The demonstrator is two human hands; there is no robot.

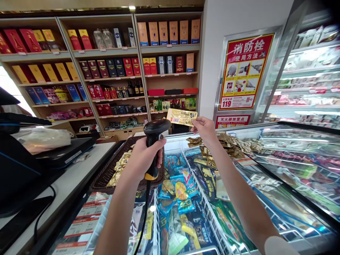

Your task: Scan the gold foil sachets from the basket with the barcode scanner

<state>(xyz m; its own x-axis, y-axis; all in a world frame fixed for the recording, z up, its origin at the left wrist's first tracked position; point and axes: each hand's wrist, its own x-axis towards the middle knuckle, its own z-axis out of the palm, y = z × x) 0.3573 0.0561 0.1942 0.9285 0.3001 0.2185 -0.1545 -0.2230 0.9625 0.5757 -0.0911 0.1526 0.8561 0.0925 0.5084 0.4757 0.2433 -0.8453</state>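
Note:
My left hand (145, 157) is wrapped round the handle of a black and yellow barcode scanner (156, 127), whose cord hangs down in front of the freezer. Between the fingertips and thumb of my right hand (204, 129) is a flat gold packet (182, 117), held up to the right of the scanner head and apart from it. Behind my left wrist stands a brown woven basket (103, 177) with gold packets (122, 164) in it. More gold and tan packets (228, 141) lie piled on the freezer glass beyond my right forearm.
Below is a chest freezer with white wire dividers (202, 198) and wrapped ice creams (180, 189). A counter (92, 159) with a dark device and a plastic bag (42, 140) runs along the left. Shelves of boxes (117, 67) and a red poster (245, 72) stand behind.

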